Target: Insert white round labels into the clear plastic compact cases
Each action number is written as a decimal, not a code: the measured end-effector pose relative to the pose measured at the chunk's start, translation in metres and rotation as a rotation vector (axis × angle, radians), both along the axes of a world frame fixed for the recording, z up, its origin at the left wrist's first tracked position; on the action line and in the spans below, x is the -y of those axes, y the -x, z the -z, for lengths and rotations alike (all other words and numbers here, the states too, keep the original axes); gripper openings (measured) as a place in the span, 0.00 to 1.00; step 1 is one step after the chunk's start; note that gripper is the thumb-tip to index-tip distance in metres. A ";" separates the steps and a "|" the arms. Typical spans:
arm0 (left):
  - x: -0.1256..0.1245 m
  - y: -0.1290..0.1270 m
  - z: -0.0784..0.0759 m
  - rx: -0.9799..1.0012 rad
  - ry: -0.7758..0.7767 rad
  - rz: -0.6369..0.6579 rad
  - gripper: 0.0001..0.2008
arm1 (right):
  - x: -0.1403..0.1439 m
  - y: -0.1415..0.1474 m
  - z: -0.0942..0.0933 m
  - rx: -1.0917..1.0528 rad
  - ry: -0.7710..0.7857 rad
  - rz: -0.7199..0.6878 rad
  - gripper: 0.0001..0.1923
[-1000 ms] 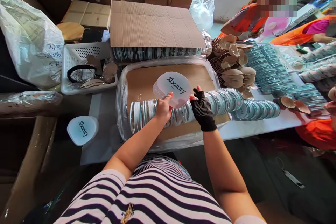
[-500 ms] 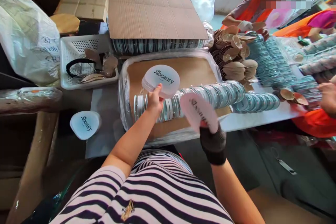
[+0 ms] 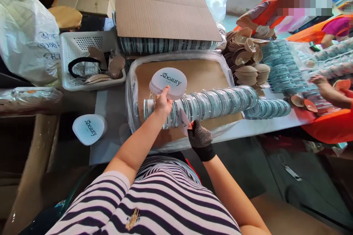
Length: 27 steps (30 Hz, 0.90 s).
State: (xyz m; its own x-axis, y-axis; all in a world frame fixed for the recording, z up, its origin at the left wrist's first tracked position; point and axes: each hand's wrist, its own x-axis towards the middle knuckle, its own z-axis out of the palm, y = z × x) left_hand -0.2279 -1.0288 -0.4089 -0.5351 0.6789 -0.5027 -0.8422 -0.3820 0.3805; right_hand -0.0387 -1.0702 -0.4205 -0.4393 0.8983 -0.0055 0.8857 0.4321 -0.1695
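In front of me the plastic-lined tray (image 3: 200, 71) carries a long row of clear packs (image 3: 217, 102) that runs out over its right edge, and above the row's left part my left hand (image 3: 164, 103) grips a stack of cards (image 3: 168, 80), thumb on top. Apart from it, my gloved right hand (image 3: 200, 137) pinches a single card (image 3: 183, 122) by its edge, tipped up at the row's near side. I judge this to be the step of fitting that card among the packs, which calls for lining its edge up with a gap.
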 end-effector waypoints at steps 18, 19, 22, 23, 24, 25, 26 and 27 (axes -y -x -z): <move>0.005 -0.013 -0.001 -0.136 0.002 -0.055 0.20 | -0.014 0.017 0.010 -0.822 1.279 0.069 0.27; 0.005 -0.014 -0.001 -0.152 0.018 -0.061 0.19 | -0.016 0.017 0.008 -0.822 1.334 0.061 0.27; 0.003 -0.017 0.001 -0.186 0.048 -0.097 0.16 | -0.010 0.017 0.002 -0.779 1.289 0.099 0.25; 0.003 -0.017 0.002 -0.189 0.052 -0.111 0.15 | -0.006 0.016 0.001 -0.799 1.243 0.125 0.25; 0.002 -0.017 0.004 -0.188 0.051 -0.120 0.15 | -0.002 0.015 0.000 -0.803 1.187 0.141 0.25; 0.001 -0.018 0.006 -0.187 0.049 -0.124 0.15 | 0.000 0.014 0.000 -0.773 1.101 0.143 0.26; 0.000 -0.018 0.008 -0.190 0.053 -0.122 0.15 | -0.001 0.013 -0.002 -0.717 0.972 0.130 0.26; -0.001 -0.019 0.010 -0.200 0.060 -0.114 0.15 | -0.006 0.013 -0.004 -0.656 0.801 0.106 0.25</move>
